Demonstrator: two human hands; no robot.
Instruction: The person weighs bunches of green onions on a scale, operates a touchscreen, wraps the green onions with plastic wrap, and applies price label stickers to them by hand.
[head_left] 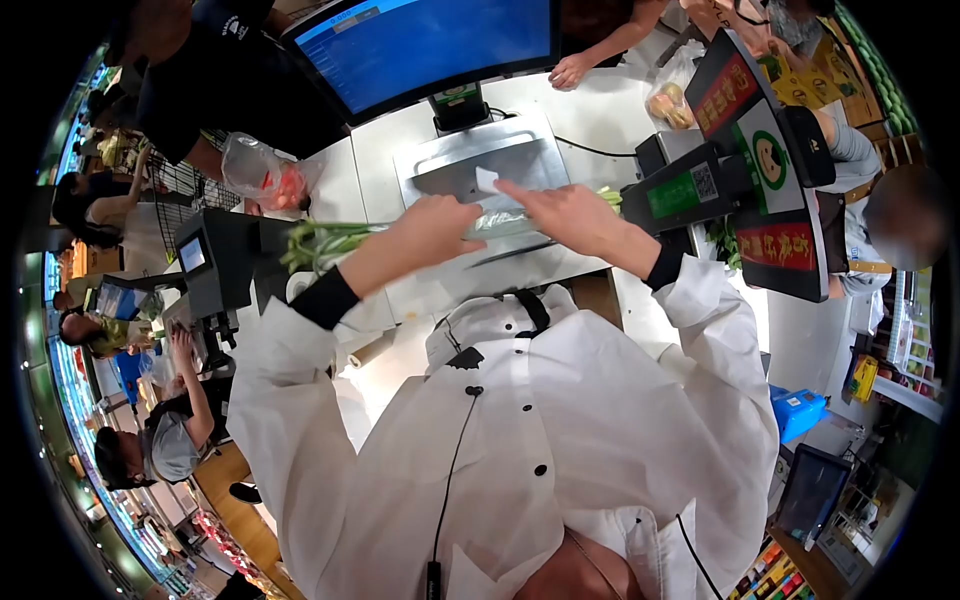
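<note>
A long bundle of green-stalked vegetables [330, 242], partly in clear plastic wrap, lies crosswise at the metal weighing plate [425, 165]. My left hand [428, 232] is over the bundle's left part, its thumb apart from its bent fingers. I cannot tell if it presses on the wrap. At the index fingertip of my right hand [575, 215] is a small white label [487, 180], above the plate. That index finger points left; the other fingers are curled and partly hidden. Pale stalk ends of the bundle show beyond my right hand.
A large blue-lit screen [430, 50] stands behind the plate. Payment signs with a QR code [705, 183] are at right, a small dark device [210, 260] at left. A bag of red produce [275, 180] and a fruit bag [672, 100] flank the counter. Several people stand around.
</note>
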